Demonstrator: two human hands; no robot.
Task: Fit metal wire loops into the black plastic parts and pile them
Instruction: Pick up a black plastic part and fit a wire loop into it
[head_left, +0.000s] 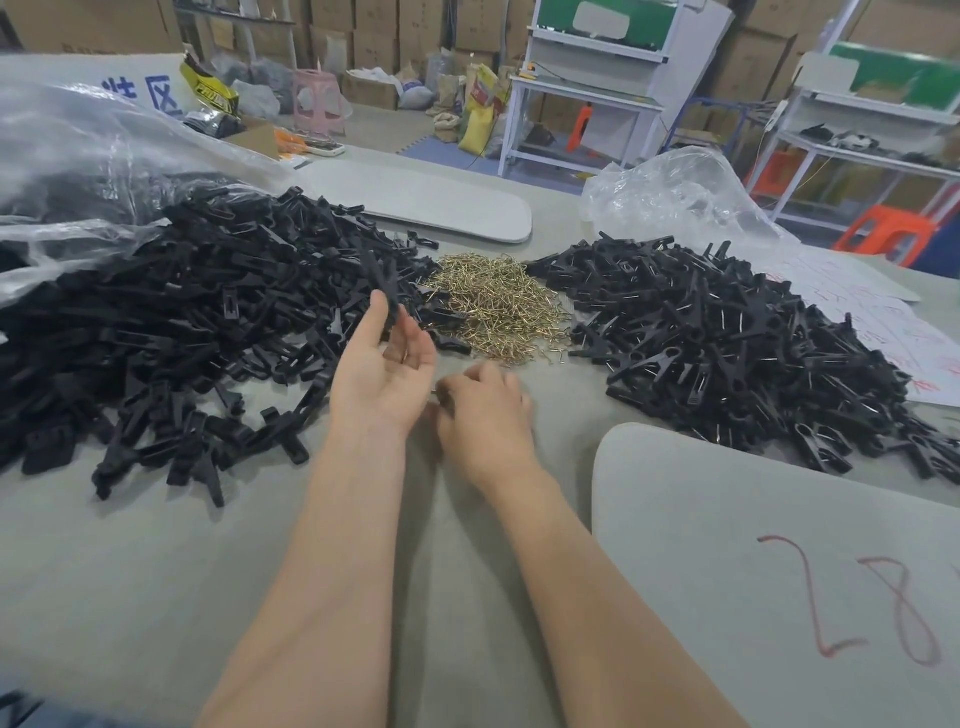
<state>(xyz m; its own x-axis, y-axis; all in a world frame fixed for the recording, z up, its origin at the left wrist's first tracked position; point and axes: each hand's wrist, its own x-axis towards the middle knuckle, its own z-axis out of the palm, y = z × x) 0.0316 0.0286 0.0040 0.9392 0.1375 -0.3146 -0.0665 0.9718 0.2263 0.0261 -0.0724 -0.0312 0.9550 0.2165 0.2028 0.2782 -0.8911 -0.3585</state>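
Hovering before the wire pile (497, 306), the left grip (387, 366) clamps a black part (383, 281); right grip (483, 410) blurred, can't tell.

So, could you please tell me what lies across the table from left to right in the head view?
Clear plastic bag → left pile of black plastic parts → heap of wire loops → right pile of black parts → paper with red writing.

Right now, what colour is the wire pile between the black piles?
The wire pile is shiny gold; the head view shows it best.
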